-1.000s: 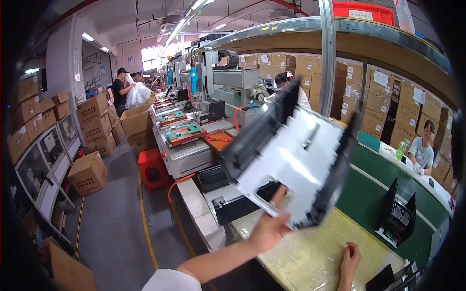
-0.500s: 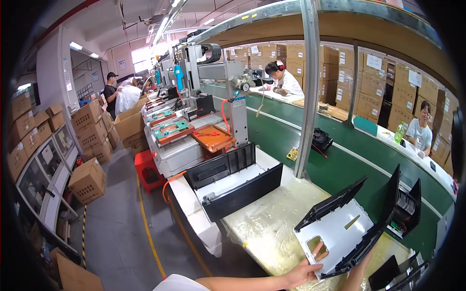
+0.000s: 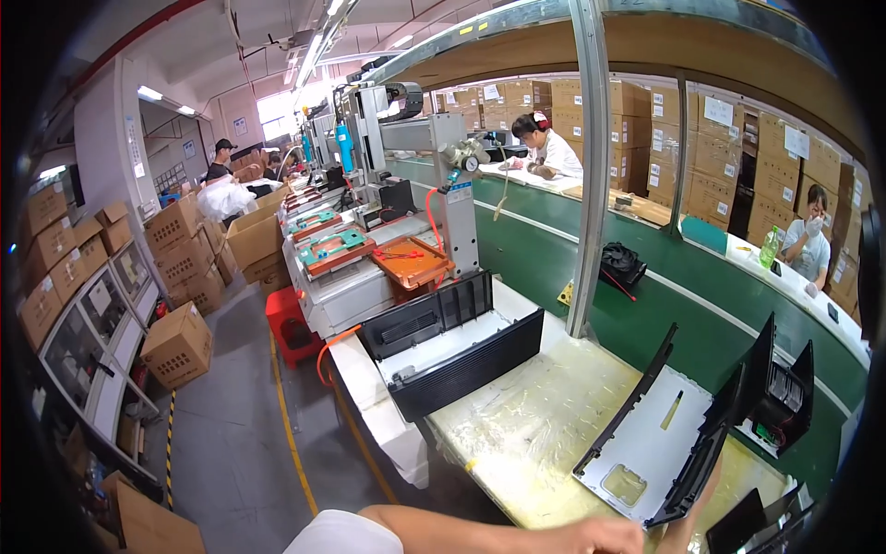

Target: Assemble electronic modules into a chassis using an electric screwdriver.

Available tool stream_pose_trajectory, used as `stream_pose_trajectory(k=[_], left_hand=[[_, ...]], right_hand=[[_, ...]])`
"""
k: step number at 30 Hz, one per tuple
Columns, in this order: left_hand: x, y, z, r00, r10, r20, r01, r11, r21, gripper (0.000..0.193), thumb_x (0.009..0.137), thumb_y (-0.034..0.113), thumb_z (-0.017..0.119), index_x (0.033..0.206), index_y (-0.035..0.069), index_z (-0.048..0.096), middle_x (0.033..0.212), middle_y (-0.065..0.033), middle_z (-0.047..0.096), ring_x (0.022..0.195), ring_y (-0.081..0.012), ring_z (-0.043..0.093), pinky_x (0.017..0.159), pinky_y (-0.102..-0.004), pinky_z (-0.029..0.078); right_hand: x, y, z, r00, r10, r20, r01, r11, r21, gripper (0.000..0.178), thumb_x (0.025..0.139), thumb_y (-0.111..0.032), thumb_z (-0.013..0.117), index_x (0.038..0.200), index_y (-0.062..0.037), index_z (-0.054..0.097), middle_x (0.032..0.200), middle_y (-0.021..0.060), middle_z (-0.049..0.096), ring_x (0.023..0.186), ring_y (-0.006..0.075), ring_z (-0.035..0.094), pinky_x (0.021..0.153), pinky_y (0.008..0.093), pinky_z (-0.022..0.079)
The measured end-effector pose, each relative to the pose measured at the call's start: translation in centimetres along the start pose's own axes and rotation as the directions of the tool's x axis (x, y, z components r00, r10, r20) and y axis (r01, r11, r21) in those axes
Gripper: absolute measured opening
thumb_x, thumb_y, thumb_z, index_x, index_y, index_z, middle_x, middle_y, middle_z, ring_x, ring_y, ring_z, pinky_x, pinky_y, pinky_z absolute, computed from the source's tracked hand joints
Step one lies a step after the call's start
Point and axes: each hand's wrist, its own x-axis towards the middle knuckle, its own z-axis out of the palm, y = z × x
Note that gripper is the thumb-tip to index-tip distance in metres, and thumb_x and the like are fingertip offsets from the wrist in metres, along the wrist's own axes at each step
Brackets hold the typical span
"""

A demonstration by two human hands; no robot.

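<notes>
A U-shaped plastic housing [image 3: 678, 448], black outside and white inside with a rectangular opening and a narrow slot, lies tilted over the near right part of the bench. My right hand [image 3: 706, 499] is at its right side wall, its fingers mostly hidden behind the black edge. Just below the housing's near edge, my left hand [image 3: 595, 535] is apart from it, fingers curled and partly cut off by the lower frame edge. What it may hold cannot be seen. A similar black housing [image 3: 461, 365] stands at the bench's far end.
A metal post [image 3: 588, 185] rises beside the film-covered bench [image 3: 517, 443]. Right, a black unit with boards [image 3: 780, 397] stands by the green conveyor [image 3: 664, 323]; more black parts [image 3: 752, 522] lie nearer. Machines with orange trays [image 3: 411, 263] line up ahead. Two people sit across the conveyor.
My left hand has let go of the housing's near edge and moved down, its fingers now curled. The housing has turned and lies lower, its opening facing me more fully.
</notes>
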Motion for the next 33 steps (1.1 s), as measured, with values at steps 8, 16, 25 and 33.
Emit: stream_pose_trajectory(k=[8,16,25,33], left_hand=[[8.4,-8.4,-13.8,0.669,0.002,-0.744,0.016,1.0,0.017,0.028,0.088,-0.011,0.054,0.106,0.002,0.07,0.092,-0.0013,0.063,0.071,-0.0047,0.051,0.063,-0.0198,0.041],[10.8,-25.7,-13.1,0.601,-0.277,-0.749,0.286,0.95,-0.122,0.035,0.08,-0.011,0.059,0.111,0.001,0.07,0.096,-0.0035,0.069,0.07,-0.0073,0.055,0.068,-0.0244,0.048],[8.3,-23.4,-11.2,0.668,-0.255,-0.699,0.22,0.965,-0.142,0.029,0.089,-0.01,0.059,0.116,-0.002,0.064,0.109,-0.0089,0.069,0.103,-0.0164,0.066,0.095,-0.0287,0.051],[6.9,-21.5,-11.5,0.71,-0.287,-0.643,0.243,0.957,-0.159,0.029,0.093,-0.01,0.052,0.119,-0.004,0.062,0.108,-0.0101,0.069,0.105,-0.0162,0.066,0.095,-0.0299,0.052]], right_hand=[[0.1,0.7,-2.8,0.974,-0.216,0.071,0.228,0.924,-0.307,0.033,0.105,-0.02,0.045,0.128,0.0001,0.058,0.114,0.0096,0.064,0.1,0.0173,0.062,0.086,0.0307,0.05],[1.8,1.2,-2.0,0.994,-0.005,0.107,-0.015,0.982,0.187,0.034,0.105,-0.027,0.048,0.123,-0.0025,0.062,0.105,0.0054,0.066,0.093,0.0139,0.062,0.081,0.0304,0.052],[0.3,4.1,-2.2,0.993,0.054,0.104,-0.071,0.983,0.167,0.032,0.104,-0.023,0.048,0.124,-0.0019,0.061,0.107,0.0059,0.065,0.096,0.0143,0.061,0.084,0.0301,0.051],[-0.2,6.5,-1.5,0.995,0.057,0.08,-0.069,0.986,0.155,0.03,0.103,-0.019,0.048,0.126,-0.0012,0.059,0.109,0.0064,0.064,0.098,0.0147,0.06,0.086,0.0299,0.05]])
